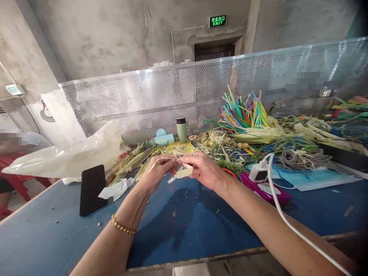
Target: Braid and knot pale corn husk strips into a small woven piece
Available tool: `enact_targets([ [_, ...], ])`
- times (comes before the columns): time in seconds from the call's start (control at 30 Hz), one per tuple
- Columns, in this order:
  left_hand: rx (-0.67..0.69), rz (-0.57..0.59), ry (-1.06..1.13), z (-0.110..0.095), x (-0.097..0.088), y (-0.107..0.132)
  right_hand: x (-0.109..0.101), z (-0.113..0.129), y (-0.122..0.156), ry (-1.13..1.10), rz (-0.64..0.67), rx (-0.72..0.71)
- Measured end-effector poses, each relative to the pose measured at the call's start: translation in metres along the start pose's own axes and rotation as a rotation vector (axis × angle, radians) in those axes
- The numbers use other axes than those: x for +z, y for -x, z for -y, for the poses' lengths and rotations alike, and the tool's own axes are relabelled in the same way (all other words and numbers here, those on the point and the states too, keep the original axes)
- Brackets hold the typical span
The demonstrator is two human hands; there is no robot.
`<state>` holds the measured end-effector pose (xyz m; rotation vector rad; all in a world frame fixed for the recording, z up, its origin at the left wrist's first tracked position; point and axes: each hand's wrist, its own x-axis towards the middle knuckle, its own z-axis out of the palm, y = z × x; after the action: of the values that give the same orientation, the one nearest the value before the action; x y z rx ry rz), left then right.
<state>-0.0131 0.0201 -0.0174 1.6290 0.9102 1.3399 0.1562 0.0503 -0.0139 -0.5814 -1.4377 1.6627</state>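
Above the blue table, both my hands meet at a pale strip of corn husk (184, 172). My left hand (159, 168) pinches one part of it between thumb and fingers, and a thin end lies across the back of that hand. Close beside it, my right hand (202, 167) grips the strip too, with a folded loop hanging below the fingertips. Where the fingertips come together, the exact join is too small to make out. Dried corn husks (130, 163) lie beyond my left wrist, and a heap of loose husk scraps (218, 143) spreads behind my hands.
Left on the table (161, 245) lie a black phone (92, 189) and crumpled white paper (116, 189), near a plastic bag (71, 153). A green bottle (181, 130) stands behind. Coloured pipe cleaners (244, 111), a purple box (268, 189), a white cable (277, 199) and face mask (316, 179) are right.
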Motion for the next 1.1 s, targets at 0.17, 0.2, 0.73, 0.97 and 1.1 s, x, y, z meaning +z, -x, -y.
enact_targets([
  [0.17,0.016,-0.002,0.015,0.003,-0.002,-0.002,0.002,0.002,0.001,-0.041,-0.008,-0.002],
  [0.2,0.022,-0.024,0.016,0.003,-0.002,-0.002,0.003,0.002,0.002,-0.04,-0.008,-0.001],
  [0.73,-0.137,-0.041,0.277,-0.004,0.0,-0.001,0.011,0.004,0.006,0.479,-0.133,-0.272],
  [0.97,-0.153,0.019,0.272,-0.002,0.0,0.0,0.006,0.002,0.006,0.693,-0.172,-0.428],
  [1.1,-0.129,0.024,0.292,-0.003,0.002,0.0,0.008,-0.001,0.005,0.737,-0.151,-0.48],
])
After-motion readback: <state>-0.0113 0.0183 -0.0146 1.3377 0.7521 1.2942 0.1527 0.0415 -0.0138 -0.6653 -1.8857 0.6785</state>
